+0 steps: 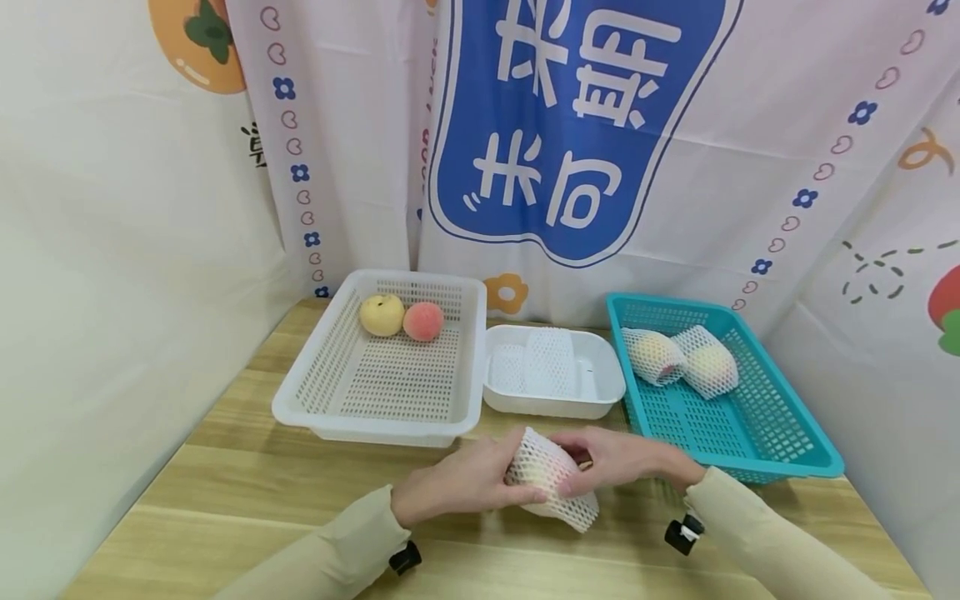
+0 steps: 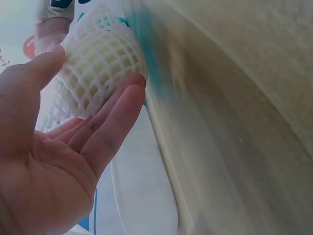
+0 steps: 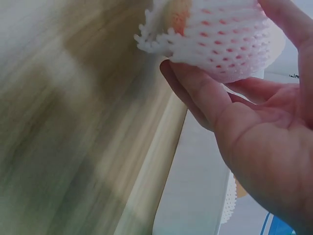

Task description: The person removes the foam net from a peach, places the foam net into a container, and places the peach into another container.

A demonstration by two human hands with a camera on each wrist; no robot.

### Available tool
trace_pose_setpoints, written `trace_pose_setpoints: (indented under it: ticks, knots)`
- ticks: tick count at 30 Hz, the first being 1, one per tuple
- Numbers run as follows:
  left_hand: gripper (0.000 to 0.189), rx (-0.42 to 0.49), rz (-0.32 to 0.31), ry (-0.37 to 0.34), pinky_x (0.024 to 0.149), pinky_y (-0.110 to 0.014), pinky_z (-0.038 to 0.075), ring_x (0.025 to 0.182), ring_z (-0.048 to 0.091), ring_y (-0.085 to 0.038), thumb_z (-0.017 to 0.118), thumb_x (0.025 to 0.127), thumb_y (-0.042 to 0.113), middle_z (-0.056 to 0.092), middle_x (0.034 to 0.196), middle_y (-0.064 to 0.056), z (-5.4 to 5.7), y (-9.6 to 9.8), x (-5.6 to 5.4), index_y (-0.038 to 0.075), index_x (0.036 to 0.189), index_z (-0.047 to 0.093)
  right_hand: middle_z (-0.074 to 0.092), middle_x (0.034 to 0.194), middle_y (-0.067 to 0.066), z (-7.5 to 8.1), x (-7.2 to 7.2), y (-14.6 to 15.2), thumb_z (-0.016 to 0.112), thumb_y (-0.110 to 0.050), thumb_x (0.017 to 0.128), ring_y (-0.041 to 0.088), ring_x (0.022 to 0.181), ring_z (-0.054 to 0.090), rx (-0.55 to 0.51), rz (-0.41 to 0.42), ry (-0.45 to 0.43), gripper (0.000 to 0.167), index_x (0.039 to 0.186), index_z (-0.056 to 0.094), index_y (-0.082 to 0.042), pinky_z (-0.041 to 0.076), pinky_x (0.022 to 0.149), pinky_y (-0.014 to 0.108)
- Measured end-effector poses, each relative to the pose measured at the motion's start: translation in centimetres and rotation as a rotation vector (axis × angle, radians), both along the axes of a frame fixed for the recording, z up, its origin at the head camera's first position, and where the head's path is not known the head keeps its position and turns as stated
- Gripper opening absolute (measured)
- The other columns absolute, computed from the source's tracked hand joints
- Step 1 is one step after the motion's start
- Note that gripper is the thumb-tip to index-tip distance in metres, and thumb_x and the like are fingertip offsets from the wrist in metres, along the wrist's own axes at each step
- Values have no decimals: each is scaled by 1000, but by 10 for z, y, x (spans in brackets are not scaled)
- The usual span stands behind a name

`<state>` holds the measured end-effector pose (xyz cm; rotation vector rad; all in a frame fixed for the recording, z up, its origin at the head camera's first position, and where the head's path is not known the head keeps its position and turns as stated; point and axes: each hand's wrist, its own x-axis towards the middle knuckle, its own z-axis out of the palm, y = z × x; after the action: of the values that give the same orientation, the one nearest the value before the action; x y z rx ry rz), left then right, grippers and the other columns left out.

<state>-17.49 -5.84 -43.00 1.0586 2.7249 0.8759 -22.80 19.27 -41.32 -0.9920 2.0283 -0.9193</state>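
Above the front of the table, both hands hold a peach in a white foam net [image 1: 546, 468] between them. My left hand [image 1: 468, 479] grips its left side, with the thumb on the near face and the other fingers behind and under it, as the left wrist view shows. From the other side my right hand [image 1: 618, 457] holds the peach, thumb in front and fingers beneath. The net [image 3: 230, 41] covers most of the fruit; in the right wrist view, reddish skin shows through the mesh and at the net's open end.
A white basket [image 1: 480, 367] at left holds a yellow peach [image 1: 382, 315] and a pink peach [image 1: 423, 322]. Foam nets [image 1: 550, 362] lie in a white tub [image 1: 555, 408] at centre. At right, a teal basket [image 1: 798, 408] contains two netted peaches [image 1: 708, 367]. A printed curtain [image 1: 360, 167] hangs behind.
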Motion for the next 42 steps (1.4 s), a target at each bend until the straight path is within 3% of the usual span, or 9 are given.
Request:
trace_pose_setpoints:
  ticks: [7,12,17,21,27,34,42]
  knots:
    - [62,-18,9,8,46,-16,42,53,48,1,64,86,60,53,69,11,1,-1,0,13,122,47,62,120,-3,-5,7,-4,74,-33,87,9,105,61,-21,-13,84,61,140,46,-20,53,88,26]
    - [62,-28,-15,12,55,-14,46,64,55,0,66,86,57,61,81,7,0,-4,-1,12,125,47,64,118,-3,-8,10,-5,75,-37,86,6,102,61,-20,-52,132,63,139,47,-19,53,85,24]
    - [52,-58,-100,27,67,-10,48,78,58,1,76,85,35,64,95,3,-1,-9,-2,11,120,46,63,122,-3,-8,10,-1,76,-40,85,6,106,60,1,-64,165,69,143,45,-18,51,89,24]
    - [38,-62,-143,28,64,-8,47,74,58,2,73,88,21,64,90,4,0,-12,-3,12,113,47,63,126,-1,-7,11,1,76,-39,85,6,107,59,-1,-61,180,71,144,45,-14,51,90,24]
    - [33,-60,-126,18,63,-8,47,73,58,3,72,89,27,66,88,4,0,-13,-5,15,108,47,66,122,1,-5,11,3,75,-39,85,3,101,61,-8,-69,229,71,143,48,-8,51,86,22]
    - [43,-81,-103,17,63,-10,48,76,61,-1,74,86,41,68,91,2,-1,-15,-6,15,108,48,68,120,4,-3,13,3,73,-39,87,2,98,60,-34,-73,260,68,140,51,-3,51,85,20]
    - [53,-110,-75,105,59,-12,43,71,51,0,70,83,55,61,87,4,-3,-15,-4,17,113,49,69,118,5,-7,12,5,71,-37,89,1,97,60,-85,-81,258,64,139,52,-2,51,83,20]
